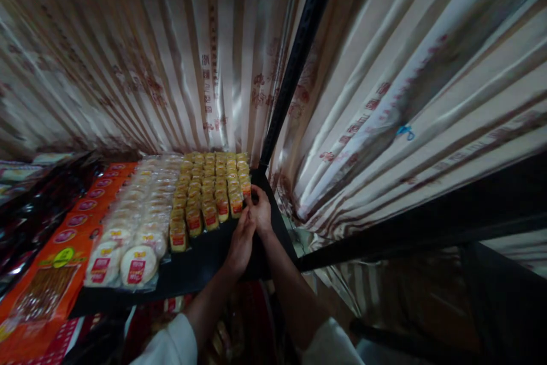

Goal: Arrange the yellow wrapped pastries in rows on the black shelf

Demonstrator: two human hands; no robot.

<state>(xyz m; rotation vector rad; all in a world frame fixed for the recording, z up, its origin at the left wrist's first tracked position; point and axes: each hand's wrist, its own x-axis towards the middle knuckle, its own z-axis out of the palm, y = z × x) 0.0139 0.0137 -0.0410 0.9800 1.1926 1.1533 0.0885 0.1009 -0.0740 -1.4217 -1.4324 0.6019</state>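
Rows of small yellow snack packets (209, 188) with red labels stand on a black shelf (200, 265). At the front of the rightmost row is an end packet (247, 188), with both hands close against it. My right hand (261, 212) curls around its right side, thumb and fingers bent inward. My left hand (241, 241) reaches up from below, its fingers pressed together at the packet's lower front and touching the right hand. The hands partly hide the packet's lower part and the left fingertips.
Left of the yellow rows stand clear bags of round white cakes (139, 262), then orange snack packs (55, 274) and dark shiny packages (38, 222). A black upright post (294, 63) rises at the shelf's back right corner. Printed pleated curtains (192, 57) hang behind and to the right.
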